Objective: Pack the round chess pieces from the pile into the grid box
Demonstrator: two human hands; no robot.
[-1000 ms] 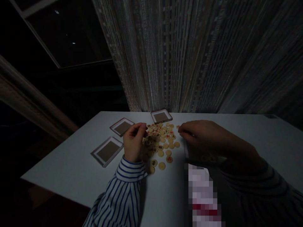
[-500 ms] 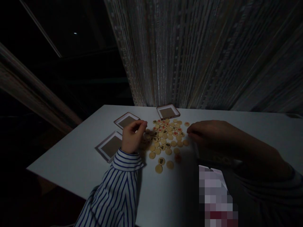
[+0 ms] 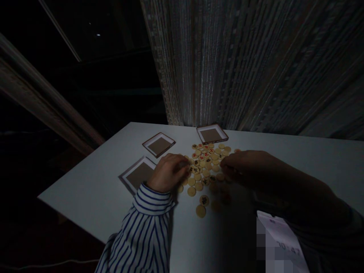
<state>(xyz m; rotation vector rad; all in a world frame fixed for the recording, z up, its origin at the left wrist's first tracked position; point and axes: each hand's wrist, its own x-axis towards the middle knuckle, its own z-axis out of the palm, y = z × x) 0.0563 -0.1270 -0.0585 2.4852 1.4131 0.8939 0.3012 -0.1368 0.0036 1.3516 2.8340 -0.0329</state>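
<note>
Round wooden xiangqi pieces [image 3: 206, 173] with red or black characters lie in a loose heap on the white table [image 3: 93, 182]; several are blank side up. My left hand [image 3: 167, 173] rests at the heap's left edge, thumb and fingers bent but apart, fingertips touching pieces. On the opposite side, my right hand [image 3: 247, 165] reaches over the heap with its fingers pressed together and pointing down. Whatever may be between them is hidden in shadow. A black-marked piece [image 3: 204, 200] and a blank piece [image 3: 200, 211] lie apart toward me.
Three shallow box parts surround the heap: a small tray [image 3: 172, 141] and a larger one [image 3: 125, 175] at left, another tray [image 3: 226, 139] behind. A lit phone screen [image 3: 287, 237], partly pixelated, is at lower right. A striped curtain [image 3: 204, 64] hangs behind the table.
My left hand has moved from above the pieces down to the heap's left edge, its thumb and fingers parting. My right hand has come inward over the right-side pieces. The view has shifted slightly.
</note>
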